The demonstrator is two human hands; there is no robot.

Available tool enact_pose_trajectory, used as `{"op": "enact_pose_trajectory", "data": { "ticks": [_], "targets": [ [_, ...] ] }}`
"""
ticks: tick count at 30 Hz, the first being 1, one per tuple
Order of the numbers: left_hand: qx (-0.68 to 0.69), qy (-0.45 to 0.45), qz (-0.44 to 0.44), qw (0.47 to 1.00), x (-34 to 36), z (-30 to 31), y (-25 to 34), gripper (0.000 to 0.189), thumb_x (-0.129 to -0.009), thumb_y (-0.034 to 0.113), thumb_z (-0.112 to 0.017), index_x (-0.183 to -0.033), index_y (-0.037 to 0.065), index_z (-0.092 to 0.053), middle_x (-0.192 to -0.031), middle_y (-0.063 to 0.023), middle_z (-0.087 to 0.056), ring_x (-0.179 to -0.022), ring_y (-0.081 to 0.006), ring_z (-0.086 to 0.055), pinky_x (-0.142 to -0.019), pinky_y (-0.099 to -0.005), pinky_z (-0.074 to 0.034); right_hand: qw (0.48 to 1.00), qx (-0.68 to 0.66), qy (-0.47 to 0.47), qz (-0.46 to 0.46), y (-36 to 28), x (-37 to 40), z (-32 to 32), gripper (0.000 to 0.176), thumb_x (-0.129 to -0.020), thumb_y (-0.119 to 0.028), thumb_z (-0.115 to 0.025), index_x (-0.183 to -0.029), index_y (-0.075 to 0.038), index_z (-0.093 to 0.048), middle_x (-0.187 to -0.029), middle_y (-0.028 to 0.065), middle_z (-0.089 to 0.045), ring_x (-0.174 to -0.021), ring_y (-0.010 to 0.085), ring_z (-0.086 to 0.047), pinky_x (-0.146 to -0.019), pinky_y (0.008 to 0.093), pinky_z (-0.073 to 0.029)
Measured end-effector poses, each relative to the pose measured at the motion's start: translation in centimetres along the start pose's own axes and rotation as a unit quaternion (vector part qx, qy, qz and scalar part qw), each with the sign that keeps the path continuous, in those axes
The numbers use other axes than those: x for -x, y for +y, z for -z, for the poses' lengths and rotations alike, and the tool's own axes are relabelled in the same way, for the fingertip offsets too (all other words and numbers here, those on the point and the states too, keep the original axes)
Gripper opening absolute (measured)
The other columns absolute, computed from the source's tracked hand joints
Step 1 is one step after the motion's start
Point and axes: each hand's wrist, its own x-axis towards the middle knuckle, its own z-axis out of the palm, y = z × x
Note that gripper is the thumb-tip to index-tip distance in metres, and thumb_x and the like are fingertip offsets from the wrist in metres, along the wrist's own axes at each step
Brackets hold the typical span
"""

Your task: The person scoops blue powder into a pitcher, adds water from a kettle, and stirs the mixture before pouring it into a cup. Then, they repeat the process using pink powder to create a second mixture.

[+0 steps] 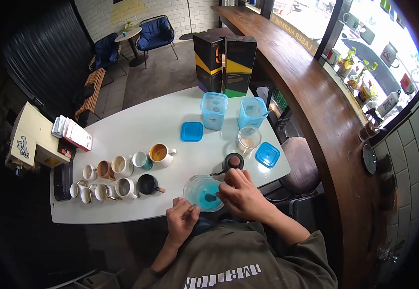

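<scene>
A clear round container (189,189) with bright blue contents (204,200) is at the table's front edge, close to my body. My left hand (183,216) is closed at its near left rim, thumb and fingers pinched together there. Over the right side, my right hand (242,192) grips a dark spoon (211,197), whose head dips into the blue. Most of the spoon's handle is hidden by the fingers. Just beyond the container stands a black round object with a brown knob (235,161).
Several mugs (123,166) stand in two rows on the white table (137,120). Farther back are blue-tinted tubs (214,111), blue lids (191,131), a clear jug (249,139) and tall black boxes (239,62). A wooden counter (310,96) curves along the right.
</scene>
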Motion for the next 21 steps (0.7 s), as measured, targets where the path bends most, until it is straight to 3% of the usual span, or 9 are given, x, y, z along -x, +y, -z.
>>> {"op": "enact_pose_trajectory", "data": {
  "ticks": [6, 8, 10, 21],
  "targets": [
    [-0.022, 0.030, 0.018, 0.999, 2.0, -2.3, 1.3, 0.026, -0.086, 0.013, -0.068, -0.070, -0.001, -0.053, -0.060, -0.0072, -0.042, -0.060, -0.0205, -0.040, -0.064, -0.0323, -0.037, 0.999, -0.036, -0.005, 0.027, 1.3, 1.9, 1.2, 0.017, -0.086, -0.017, -0.068, -0.096, -0.006, -0.060, -0.097, 0.0124, -0.046, -0.093, 0.0294, -0.048, -0.084, 0.0412, -0.036],
    [-0.036, 0.032, 0.029, 0.998, 2.7, -3.0, 1.4, 0.025, -0.085, 0.013, -0.068, -0.070, -0.002, -0.053, -0.060, -0.0074, -0.042, -0.060, -0.0201, -0.040, -0.063, -0.0321, -0.037, 0.997, -0.034, -0.045, 0.054, 1.6, 2.3, 1.5, 0.018, -0.088, -0.018, -0.067, -0.097, -0.005, -0.059, -0.097, 0.0124, -0.046, -0.092, 0.0294, -0.048, -0.082, 0.0407, -0.035],
    [-0.014, 0.059, 0.031, 0.998, 3.0, -3.8, 1.3, 0.024, -0.084, 0.007, -0.070, -0.068, 0.001, -0.053, -0.057, -0.0063, -0.043, -0.052, -0.0205, -0.039, -0.068, -0.0324, -0.038, 0.996, -0.058, -0.040, 0.058, 1.9, 2.7, 1.7, 0.017, -0.089, -0.019, -0.067, -0.097, -0.006, -0.059, -0.096, 0.0124, -0.046, -0.092, 0.0293, -0.048, -0.081, 0.0403, -0.035],
    [-0.032, 0.083, 0.041, 0.995, 3.4, -4.3, 2.5, 0.023, -0.085, 0.006, -0.070, -0.069, 0.000, -0.054, -0.057, -0.0064, -0.047, -0.052, -0.0193, -0.042, -0.068, -0.0316, -0.039, 0.995, -0.076, -0.012, 0.060, 2.5, 2.4, 2.2, 0.016, -0.090, -0.018, -0.067, -0.094, -0.005, -0.059, -0.095, 0.0131, -0.045, -0.091, 0.0297, -0.048, -0.081, 0.0407, -0.036]
  ]
}}
